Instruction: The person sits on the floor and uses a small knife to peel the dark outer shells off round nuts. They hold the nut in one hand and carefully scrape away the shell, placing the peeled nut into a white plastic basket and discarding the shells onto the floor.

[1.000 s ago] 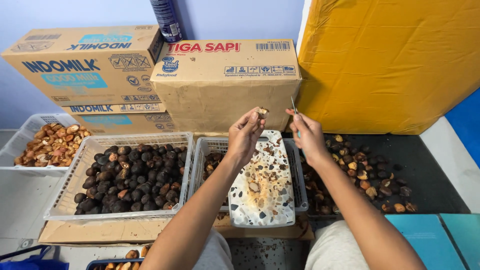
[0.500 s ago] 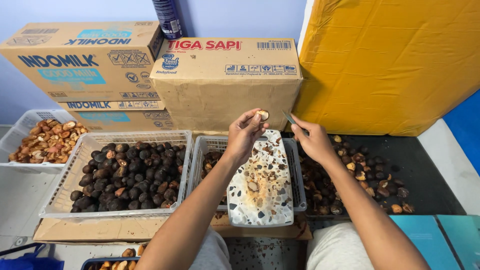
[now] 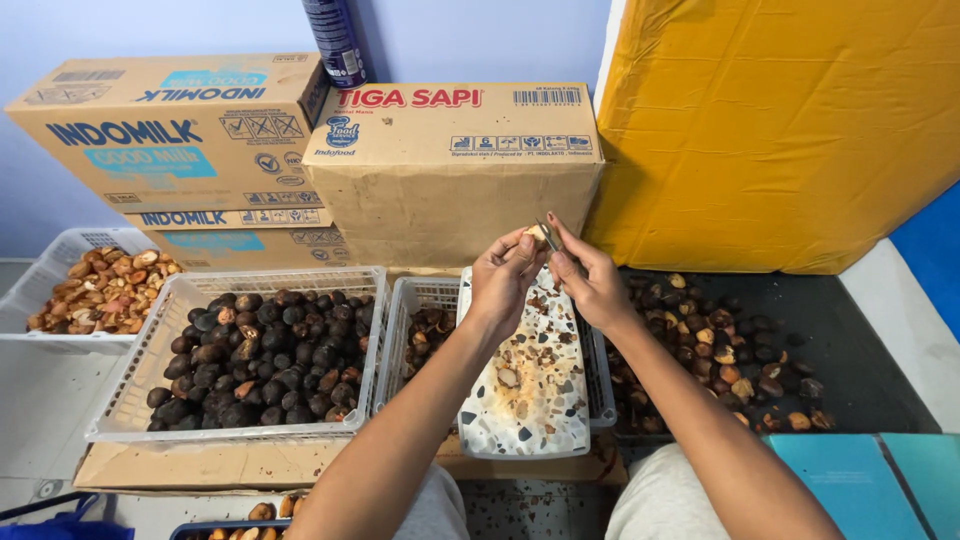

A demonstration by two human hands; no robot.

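A nut is worked over a speckled slab.
The nut (image 3: 537,235) is pinched by left hand (image 3: 505,277) fingers; a small blade (image 3: 548,233) is clamped by right hand (image 3: 590,280) fingers, above the slab (image 3: 530,400).

Floor (image 3: 40,400) with baskets (image 3: 130,400), boxes (image 3: 450,190)

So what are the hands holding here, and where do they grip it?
The left hand pinches a small pale nut at its sides between the fingertips. The right hand holds a thin blade against it, gripped low down; its handle is hidden.

One head camera looks steeply down and forward, close over the baskets (image 3: 130,400), with boxes (image 3: 450,170) far behind.
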